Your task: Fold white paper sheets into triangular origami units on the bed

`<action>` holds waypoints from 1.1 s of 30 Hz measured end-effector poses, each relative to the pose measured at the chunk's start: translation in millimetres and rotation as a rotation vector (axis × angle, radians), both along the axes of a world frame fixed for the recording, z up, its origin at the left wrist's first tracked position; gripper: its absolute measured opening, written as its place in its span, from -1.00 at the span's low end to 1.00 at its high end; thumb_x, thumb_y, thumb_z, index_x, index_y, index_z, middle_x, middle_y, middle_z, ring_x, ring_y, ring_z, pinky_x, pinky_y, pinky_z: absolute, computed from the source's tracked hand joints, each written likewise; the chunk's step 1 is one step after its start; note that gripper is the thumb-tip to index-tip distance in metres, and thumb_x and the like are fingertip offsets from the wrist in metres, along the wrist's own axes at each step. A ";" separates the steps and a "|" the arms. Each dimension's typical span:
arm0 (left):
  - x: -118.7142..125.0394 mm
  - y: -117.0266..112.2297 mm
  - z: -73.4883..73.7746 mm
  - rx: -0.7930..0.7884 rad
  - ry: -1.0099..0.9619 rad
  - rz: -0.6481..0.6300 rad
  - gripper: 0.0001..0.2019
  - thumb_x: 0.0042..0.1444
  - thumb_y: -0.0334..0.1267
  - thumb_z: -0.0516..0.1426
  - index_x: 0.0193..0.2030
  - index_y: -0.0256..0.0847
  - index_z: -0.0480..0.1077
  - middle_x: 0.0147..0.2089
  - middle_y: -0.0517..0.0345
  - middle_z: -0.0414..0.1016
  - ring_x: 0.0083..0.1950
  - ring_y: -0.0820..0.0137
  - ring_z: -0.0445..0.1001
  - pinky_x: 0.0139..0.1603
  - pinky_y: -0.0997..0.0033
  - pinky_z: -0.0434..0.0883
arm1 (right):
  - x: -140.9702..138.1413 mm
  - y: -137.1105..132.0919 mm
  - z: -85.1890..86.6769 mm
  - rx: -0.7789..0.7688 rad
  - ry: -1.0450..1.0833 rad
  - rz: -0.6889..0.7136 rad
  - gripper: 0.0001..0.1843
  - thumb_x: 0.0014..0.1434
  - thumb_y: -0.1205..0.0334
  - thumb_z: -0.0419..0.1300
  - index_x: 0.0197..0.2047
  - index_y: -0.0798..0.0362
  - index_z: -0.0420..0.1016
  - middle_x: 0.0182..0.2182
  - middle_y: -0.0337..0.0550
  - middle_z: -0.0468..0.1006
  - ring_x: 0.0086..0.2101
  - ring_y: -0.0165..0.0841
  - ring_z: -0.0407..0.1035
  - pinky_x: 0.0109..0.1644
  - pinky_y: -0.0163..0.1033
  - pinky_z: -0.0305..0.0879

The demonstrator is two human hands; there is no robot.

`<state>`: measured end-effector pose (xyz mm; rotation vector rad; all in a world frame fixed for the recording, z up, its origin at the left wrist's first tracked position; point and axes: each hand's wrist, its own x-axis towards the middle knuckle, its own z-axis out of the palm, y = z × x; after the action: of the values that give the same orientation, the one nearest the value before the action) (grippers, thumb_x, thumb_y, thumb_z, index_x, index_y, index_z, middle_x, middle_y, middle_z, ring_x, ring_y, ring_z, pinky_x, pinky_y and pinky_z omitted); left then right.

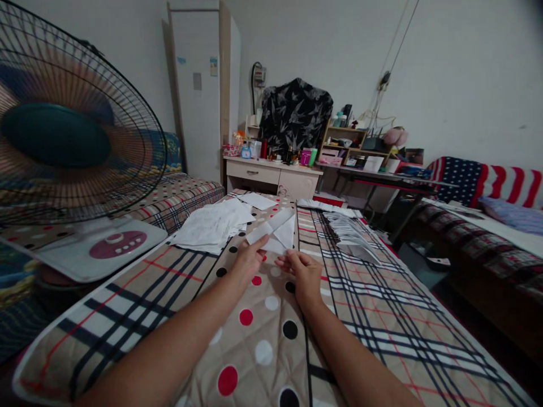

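Note:
A partly folded white paper sheet [276,230] lies on the quilted polka-dot and plaid bed cover [263,333] in front of me. My left hand [248,258] pinches its near left edge with thumb and fingers. My right hand [302,270] presses curled fingers on its near right edge. A loose pile of white paper sheets [212,225] sits just left of the folded one. A row of folded white papers [352,234] runs along the plaid strip to the right.
A standing fan [63,135] spins close at my left, its control base [99,246] beside the bed. A desk [271,175] with small items, a shelf and a dark garment stand at the back wall. A second bed [487,226] lies to the right across a floor gap.

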<state>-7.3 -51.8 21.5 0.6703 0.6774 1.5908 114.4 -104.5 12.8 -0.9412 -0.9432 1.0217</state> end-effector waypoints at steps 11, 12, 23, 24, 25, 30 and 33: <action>6.5 -5.0 -11.5 -0.003 0.189 -0.066 -0.57 -0.34 -0.20 0.44 -0.26 -0.27 0.52 -0.29 0.08 0.62 -0.39 0.35 0.54 -0.39 0.42 0.44 | -3.4 4.4 -7.4 -0.082 -0.149 0.117 -0.60 0.00 -0.06 0.31 -0.60 0.12 0.45 -0.67 -0.21 0.48 -0.67 -0.44 0.31 -0.59 -0.36 0.16; 4.1 -4.3 -12.6 -0.005 0.220 -0.093 -0.57 -0.35 -0.20 0.44 -0.27 -0.28 0.53 -0.30 0.07 0.62 -0.40 0.34 0.54 -0.40 0.41 0.44 | -2.0 6.4 -8.1 -0.079 -0.153 0.097 -0.57 0.00 -0.08 0.29 -0.62 0.10 0.40 -0.71 -0.26 0.41 -0.70 -0.48 0.23 -0.62 -0.37 0.09; 3.9 -11.1 -12.1 0.005 0.421 -0.240 -0.49 -0.44 -0.26 0.46 -0.24 -0.34 0.56 -0.26 -0.07 0.63 -0.33 0.22 0.58 -0.37 0.37 0.48 | 23.4 20.2 -3.5 0.014 -0.143 -0.119 -0.56 -0.05 -0.06 0.33 -0.66 0.06 0.30 -0.76 -0.33 0.28 -0.68 -0.48 0.12 -0.58 -0.32 0.02; 4.7 -11.9 -11.3 0.016 0.417 -0.243 -0.48 -0.44 -0.26 0.46 -0.22 -0.34 0.56 -0.24 -0.07 0.63 -0.31 0.21 0.58 -0.34 0.36 0.49 | 23.4 20.8 -4.2 0.013 -0.132 -0.122 -0.53 -0.02 -0.11 0.29 -0.67 0.05 0.27 -0.77 -0.34 0.26 -0.70 -0.48 0.10 -0.59 -0.32 0.00; 5.3 -12.6 -10.9 0.028 0.408 -0.244 -0.47 -0.44 -0.27 0.46 -0.21 -0.33 0.56 -0.22 -0.07 0.63 -0.28 0.20 0.59 -0.31 0.35 0.50 | 23.1 21.5 -5.1 0.008 -0.118 -0.128 -0.49 0.01 -0.15 0.26 -0.68 0.04 0.23 -0.78 -0.34 0.23 -0.70 -0.49 0.08 -0.61 -0.31 -0.03; 4.8 -10.5 -15.2 0.027 0.405 -0.224 -0.46 -0.43 -0.26 0.47 -0.19 -0.33 0.56 -0.20 -0.07 0.63 -0.25 0.18 0.59 -0.25 0.32 0.51 | 19.3 23.8 -8.9 -0.049 -0.104 -0.089 -0.49 -0.06 -0.19 0.31 -0.63 0.05 0.30 -0.78 -0.33 0.26 -0.71 -0.49 0.07 -0.63 -0.33 -0.07; 4.1 -7.8 -19.0 0.007 0.408 -0.182 -0.48 -0.37 -0.19 0.46 -0.19 -0.33 0.55 -0.23 -0.07 0.63 -0.29 0.20 0.59 -0.28 0.32 0.50 | 17.2 22.3 -9.1 -0.027 -0.148 -0.026 -0.58 -0.18 -0.04 0.43 -0.58 0.10 0.39 -0.75 -0.32 0.32 -0.69 -0.50 0.10 -0.61 -0.34 -0.03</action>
<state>-3.2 -59.6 2.5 1.0475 0.8804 1.2995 131.6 -82.2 3.7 -1.0606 -1.0395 0.9550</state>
